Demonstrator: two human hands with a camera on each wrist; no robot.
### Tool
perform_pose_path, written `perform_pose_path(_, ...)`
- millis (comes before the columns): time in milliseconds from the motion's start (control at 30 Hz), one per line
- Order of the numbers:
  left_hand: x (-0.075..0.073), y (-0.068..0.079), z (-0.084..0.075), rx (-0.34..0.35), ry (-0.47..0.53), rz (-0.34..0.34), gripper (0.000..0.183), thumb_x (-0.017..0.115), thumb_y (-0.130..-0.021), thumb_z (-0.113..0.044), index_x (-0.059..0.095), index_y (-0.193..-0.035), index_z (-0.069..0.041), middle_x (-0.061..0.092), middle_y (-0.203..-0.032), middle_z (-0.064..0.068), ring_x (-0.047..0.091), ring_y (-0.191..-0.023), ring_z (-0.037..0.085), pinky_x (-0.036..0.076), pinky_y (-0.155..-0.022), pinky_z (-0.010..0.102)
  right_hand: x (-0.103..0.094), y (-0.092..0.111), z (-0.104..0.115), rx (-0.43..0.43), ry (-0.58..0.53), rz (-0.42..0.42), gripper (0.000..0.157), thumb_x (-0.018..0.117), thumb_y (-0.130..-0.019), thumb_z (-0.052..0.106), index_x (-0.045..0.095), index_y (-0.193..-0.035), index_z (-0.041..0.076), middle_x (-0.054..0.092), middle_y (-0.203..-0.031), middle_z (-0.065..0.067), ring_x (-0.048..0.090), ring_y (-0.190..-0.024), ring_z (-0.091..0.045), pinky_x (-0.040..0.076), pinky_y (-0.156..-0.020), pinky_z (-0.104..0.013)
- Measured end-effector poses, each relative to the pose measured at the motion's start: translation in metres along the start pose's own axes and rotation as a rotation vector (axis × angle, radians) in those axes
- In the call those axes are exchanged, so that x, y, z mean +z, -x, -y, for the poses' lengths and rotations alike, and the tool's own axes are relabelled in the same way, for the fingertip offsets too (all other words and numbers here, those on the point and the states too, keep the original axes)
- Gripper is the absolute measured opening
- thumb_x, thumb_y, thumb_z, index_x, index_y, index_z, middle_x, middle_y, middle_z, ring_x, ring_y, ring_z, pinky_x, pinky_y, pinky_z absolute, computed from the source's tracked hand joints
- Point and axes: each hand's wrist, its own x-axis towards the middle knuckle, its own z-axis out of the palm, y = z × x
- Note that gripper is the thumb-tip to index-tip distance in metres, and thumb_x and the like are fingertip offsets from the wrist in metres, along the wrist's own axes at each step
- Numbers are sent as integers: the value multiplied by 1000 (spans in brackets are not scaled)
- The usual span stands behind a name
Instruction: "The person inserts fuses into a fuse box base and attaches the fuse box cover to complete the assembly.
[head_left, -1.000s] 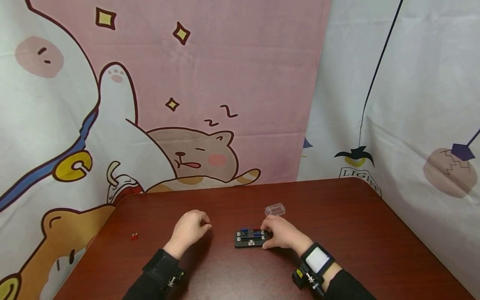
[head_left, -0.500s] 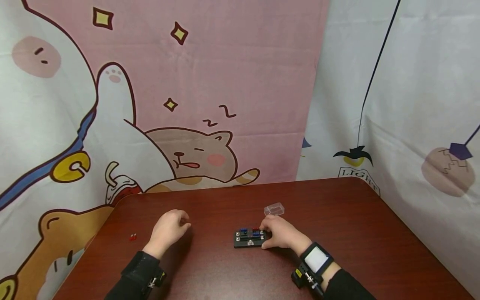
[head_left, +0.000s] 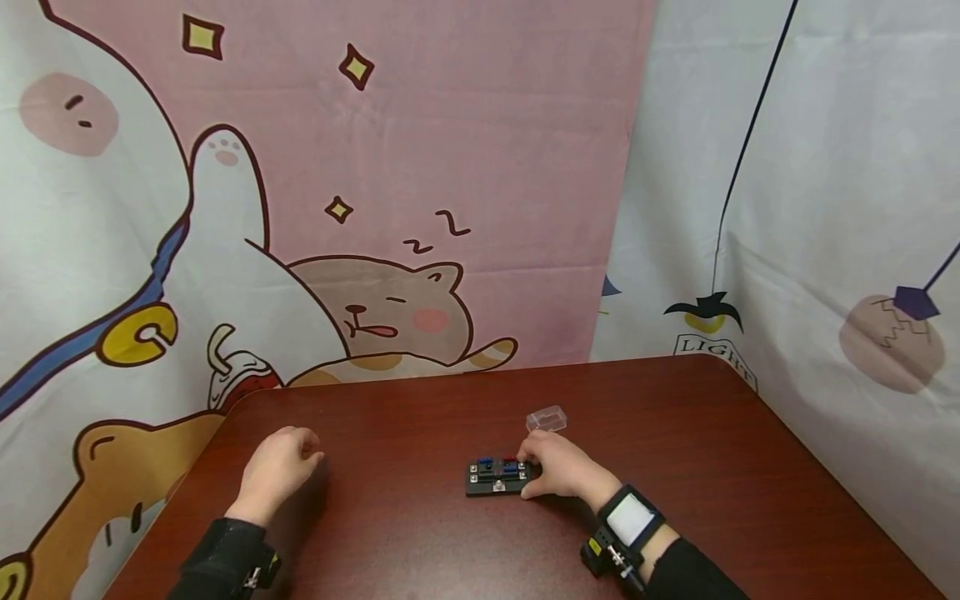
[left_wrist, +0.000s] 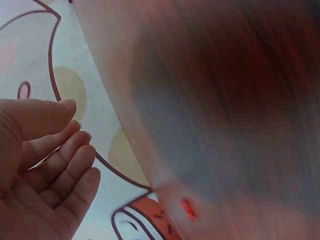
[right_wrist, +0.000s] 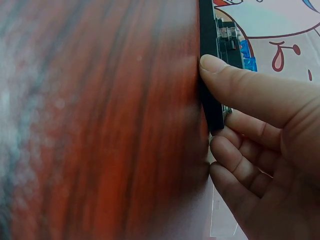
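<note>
A small black fuse block (head_left: 483, 478) with blue and red fuses along its top lies on the table, its right end held by my right hand (head_left: 562, 465). In the right wrist view, the thumb presses the near side of the fuse block (right_wrist: 210, 30) while curled fingers meet its end. My left hand (head_left: 276, 468) is over the left part of the table, fingers loosely bent, holding nothing. A small red piece (left_wrist: 189, 210) lies on the table near that hand; in the head view the left hand hides it.
A clear plastic cover (head_left: 547, 418) lies just behind the right hand. The brown table (head_left: 420, 550) ends at its back edge against a printed cloth backdrop (head_left: 480, 150). Each wrist carries a strapped camera.
My left hand has swept left across the table, away from the fuse block, and now covers the red pieces. The right hand keeps its hold on the fuse block.
</note>
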Motion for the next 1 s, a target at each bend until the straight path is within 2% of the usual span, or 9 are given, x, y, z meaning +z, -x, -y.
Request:
perform_pose_path(233,-9,7,23,-15,-26,-10,21,79,-80,-6,69,-96,4,66,-91,18,61,-78,33,51,-71,53,1,0,0,3,-2,0,39,90,-71,26,67,-100,12,57,-95,3,55,-85,-14,50,-79,-38)
perform_pose_path(467,-19,8,44,16,-78,-41,18,77,-78,-3,69,-92,4,65,-88,19,62,-80,39,50,-71,56,1,0,0,15,-4,2,40,91,-70,26,67,-99,12,57,-95,4,55,-86,-15,50,-79,-38)
perform_pose_path(600,-25,9,54,18,-94,-53,17,77,-78,-2,68,-92,4,65,-87,19,62,-79,38,50,-70,56,1,0,0,19,-2,2,40,91,-70,26,67,-100,12,57,-94,3,54,-85,-14,50,-79,-38)
perform_pose_path(733,-28,8,62,15,-111,-41,13,76,-78,-1,69,-89,3,65,-85,17,62,-77,37,50,-69,55,2,0,1,15,4,3,40,91,-70,26,67,-100,12,57,-93,3,53,-85,-14,50,-78,-39)
perform_pose_path(900,-24,10,68,22,-161,3,4,73,-79,1,71,-81,-2,66,-79,13,63,-75,36,50,-69,54,2,0,1,7,8,-2,40,91,-70,25,67,-100,12,57,-93,3,53,-85,-15,50,-78,-39)
perform_pose_path(1000,-20,12,70,37,-203,26,10,73,-80,1,69,-75,-7,64,-74,8,62,-71,33,50,-65,52,1,0,1,6,8,-4,40,91,-70,25,67,-100,12,57,-93,2,54,-85,-15,50,-78,-39)
